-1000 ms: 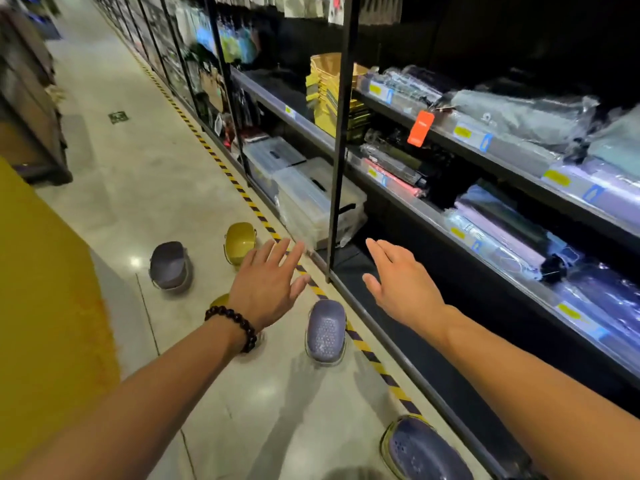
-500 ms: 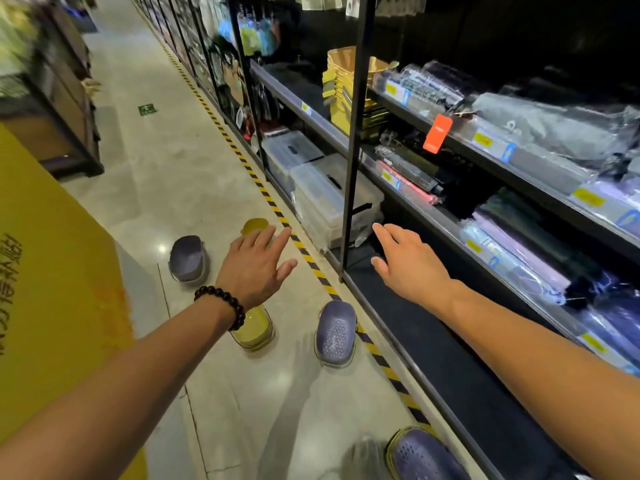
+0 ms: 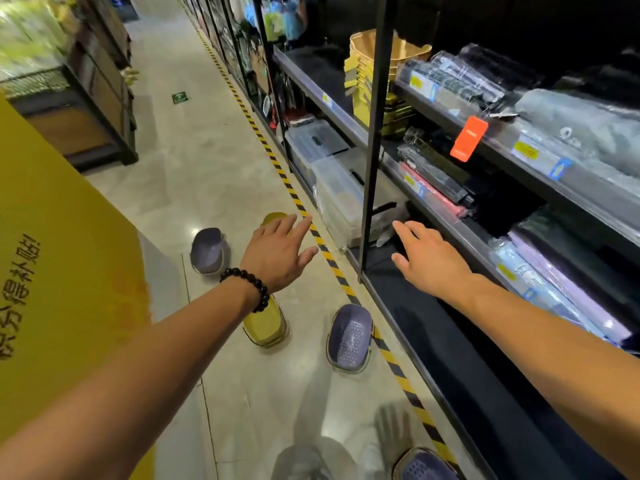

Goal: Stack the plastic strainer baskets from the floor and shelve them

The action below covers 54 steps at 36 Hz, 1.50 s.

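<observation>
Several plastic strainer baskets lie apart on the shop floor. A purple basket [image 3: 349, 337] sits by the striped tape, a yellow basket [image 3: 265, 327] lies under my left wrist, another purple basket [image 3: 207, 251] is farther left, a yellow basket [image 3: 273, 218] peeks out beyond my fingers, and a purple basket [image 3: 426, 465] lies at the bottom edge. My left hand [image 3: 277, 252], with a bead bracelet, hovers open above the floor. My right hand [image 3: 429, 259] is open over the dark bottom shelf [image 3: 467, 368]. Neither hand holds anything.
A black shelving unit runs along the right, with an upright post [image 3: 372, 161], clear storage boxes [image 3: 346, 192], stacked yellow tubs [image 3: 377, 74] and wrapped goods above. Yellow-black tape [image 3: 332, 261] marks the floor edge. A yellow sign board [image 3: 52, 271] stands at the left.
The view has moved forward along the aisle and both hands reach farther out. The yellow basket under my left wrist has come into sight. Nothing was picked up.
</observation>
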Available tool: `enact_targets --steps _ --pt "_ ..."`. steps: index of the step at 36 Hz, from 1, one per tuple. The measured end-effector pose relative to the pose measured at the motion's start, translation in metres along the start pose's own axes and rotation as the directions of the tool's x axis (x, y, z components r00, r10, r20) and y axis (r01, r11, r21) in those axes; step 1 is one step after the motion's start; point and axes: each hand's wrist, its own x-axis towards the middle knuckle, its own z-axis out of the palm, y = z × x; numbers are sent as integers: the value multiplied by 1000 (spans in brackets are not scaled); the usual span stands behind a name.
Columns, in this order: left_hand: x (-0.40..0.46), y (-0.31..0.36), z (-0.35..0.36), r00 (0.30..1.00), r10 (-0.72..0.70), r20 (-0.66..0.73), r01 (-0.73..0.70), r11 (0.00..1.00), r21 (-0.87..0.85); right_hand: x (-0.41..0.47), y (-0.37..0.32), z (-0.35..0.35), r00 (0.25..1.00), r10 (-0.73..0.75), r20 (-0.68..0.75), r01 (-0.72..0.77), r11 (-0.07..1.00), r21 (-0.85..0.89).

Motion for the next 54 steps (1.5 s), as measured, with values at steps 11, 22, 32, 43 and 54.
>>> enact_targets --steps 11,22,32,43,54 --pt "78 -38 63 991 93 94 -90 995 -30 65 -2 48 994 85 72 -88 995 36" --pt "196 -86 143 900 364 238 -365 930 -40 112 -15 131 874 429 229 -446 894 28" --pt "256 -91 230 814 476 334 -473 876 -96 130 -25 218 718 616 325 -665 745 56" --pt "283 -63 411 762 483 432 -454 874 -175 98 -20 381 711 610 351 -675 732 95" --pt "292 -41 628 666 502 552 -509 847 -154 83 -9 604 530 695 486 -838 516 176"
